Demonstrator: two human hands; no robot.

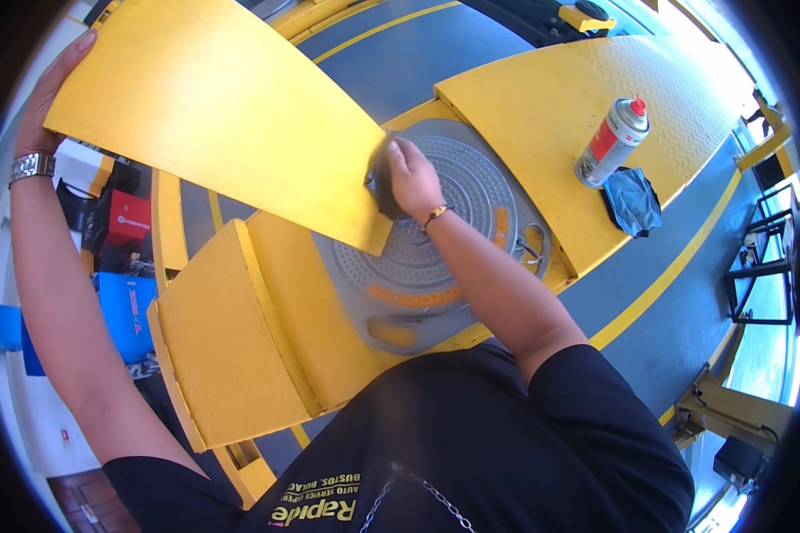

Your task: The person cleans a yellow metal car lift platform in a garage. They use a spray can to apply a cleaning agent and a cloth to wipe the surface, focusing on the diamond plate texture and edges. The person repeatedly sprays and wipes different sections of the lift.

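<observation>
A flat yellow panel (213, 107) is held up at a slant across the upper left. My left hand (52, 93) grips its far left edge, thumb along the rim and the other fingers mostly hidden behind. At the panel's lower right end, my right hand (415, 180) is closed on a dark rag (382, 182) that touches the panel's edge. Beneath that hand lies a grey round turntable plate (476, 191) with raised dots and orange scale strips, set in a yellow ramp (280, 311). The panel covers part of the plate.
On the yellow ramp section to the right stand a spray can (612, 142) with a red cap and a crumpled blue-grey cloth (632, 202). A black metal frame (760, 275) is at the far right. Red and blue cases (124, 311) sit at the left.
</observation>
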